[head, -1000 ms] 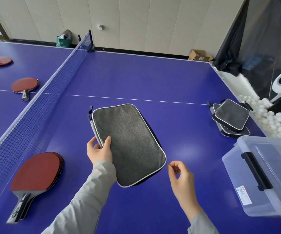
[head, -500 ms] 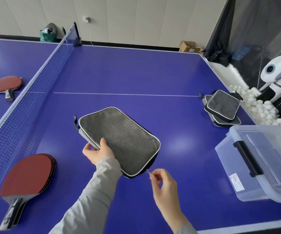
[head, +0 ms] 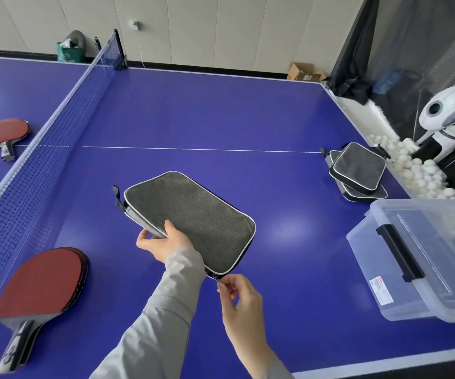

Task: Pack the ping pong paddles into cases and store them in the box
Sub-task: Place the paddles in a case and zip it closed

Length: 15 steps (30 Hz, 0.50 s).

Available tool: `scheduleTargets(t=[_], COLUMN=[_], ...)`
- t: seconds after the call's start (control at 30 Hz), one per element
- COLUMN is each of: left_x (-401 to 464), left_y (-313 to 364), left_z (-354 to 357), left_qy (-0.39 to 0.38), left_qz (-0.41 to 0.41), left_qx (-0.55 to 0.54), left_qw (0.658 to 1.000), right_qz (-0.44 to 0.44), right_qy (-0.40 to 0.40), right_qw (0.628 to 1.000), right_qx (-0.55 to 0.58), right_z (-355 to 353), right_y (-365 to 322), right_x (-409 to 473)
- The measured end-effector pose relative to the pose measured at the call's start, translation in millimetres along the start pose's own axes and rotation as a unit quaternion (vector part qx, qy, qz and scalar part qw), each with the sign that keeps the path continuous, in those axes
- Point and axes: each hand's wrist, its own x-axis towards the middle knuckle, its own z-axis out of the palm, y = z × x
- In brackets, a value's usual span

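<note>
Head view, left hand (head: pixel 163 243) grips grey case (head: pixel 193 218), right hand (head: pixel 238 295) pinches zipper pull (head: pixel 215 277), box label (head: pixel 381 291) unreadable

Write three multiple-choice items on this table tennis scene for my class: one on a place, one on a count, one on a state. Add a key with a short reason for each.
1. Where does the clear plastic storage box sit?
A. on the blue table's right side
B. beyond the net
C. on the floor

2. How many grey fabric cases lie in the stack near the white balls?
A. one
B. two
C. five

3. What is the right hand doing?
A. resting flat on the table
B. lifting a red paddle
C. pinching the zip pull of the grey case that the left hand grips

Key: 1 A, the box stands on the table's right side. 2 B, two cases overlap there. 3 C, fingertips meet at the case's near corner.
</note>
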Motion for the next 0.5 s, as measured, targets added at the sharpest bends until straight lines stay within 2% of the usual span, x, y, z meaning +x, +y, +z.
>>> scheduleTargets(t=[0.17,0.27,0.37,0.43,0.5], left_x=[11.1,25.6,37.0,40.5,42.2], left_y=[0.7,2.4,4.5,5.9,6.4], left_z=[-6.5,-18.2,-31.6,-39.1,-45.3], left_qy=[-0.039,-0.104,-0.191,-0.253,-0.300], left_qz=[0.001,0.002,-0.018,-0.041,-0.058], left_qx=[0.011,0.031,0.047,0.049,0.068], left_qw=[0.999,0.994,0.980,0.965,0.950], right_qz=[-0.034,-0.054,-0.024,0.015,0.079], right_qy=[-0.023,0.053,0.120,0.106,0.046], right_qw=[0.999,0.997,0.992,0.994,0.995], right_qx=[-0.008,0.002,0.015,0.020,0.049], right_z=[-5.9,-26.9,-52.6,-65.2,-73.1], right_y=[1.2,1.3,5.1,7.3,7.4], right_x=[8.1,27.2,54.5,70.6,82.7])
